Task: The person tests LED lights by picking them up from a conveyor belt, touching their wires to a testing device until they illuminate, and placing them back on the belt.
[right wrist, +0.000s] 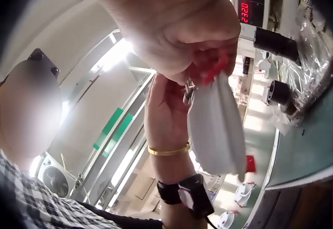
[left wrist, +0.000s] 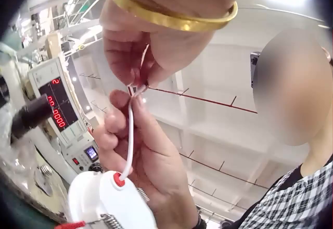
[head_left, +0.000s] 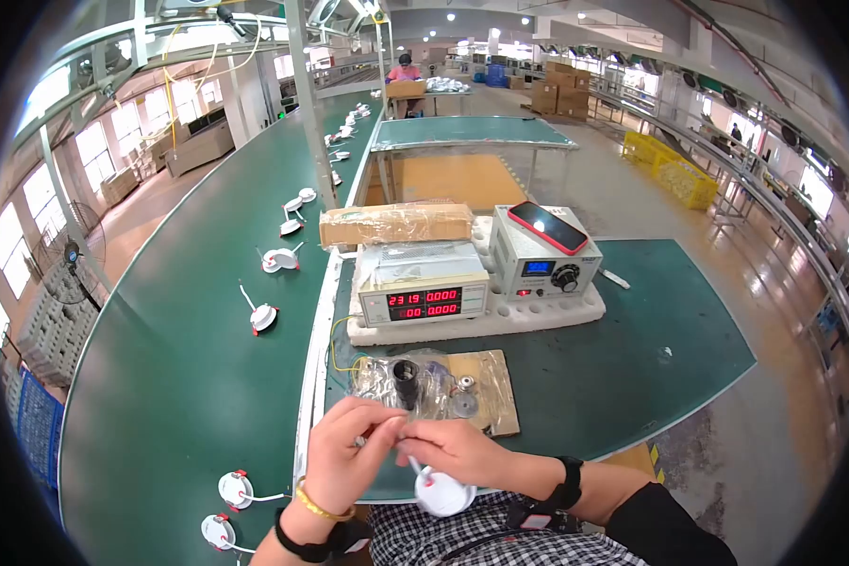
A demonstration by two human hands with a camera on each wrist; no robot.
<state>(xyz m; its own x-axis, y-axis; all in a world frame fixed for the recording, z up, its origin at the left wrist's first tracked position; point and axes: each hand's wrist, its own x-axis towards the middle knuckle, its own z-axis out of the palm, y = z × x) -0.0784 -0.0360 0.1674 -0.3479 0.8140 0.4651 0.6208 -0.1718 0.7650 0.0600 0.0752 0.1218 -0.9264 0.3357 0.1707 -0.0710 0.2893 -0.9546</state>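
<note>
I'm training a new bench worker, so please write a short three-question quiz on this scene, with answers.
1. True or false: the phone lies on the gray box with the round knob.
2. Which wrist wears the gold bracelet? a) left b) right
3. What do the left hand and right hand both pinch?

Key:
1. True.
2. a
3. The white cord of the lamp.

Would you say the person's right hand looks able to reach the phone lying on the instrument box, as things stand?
Probably yes, with a stretch: nothing covers the phone and the way over the bench looks free, though the right hand must first release the white cord.
</note>
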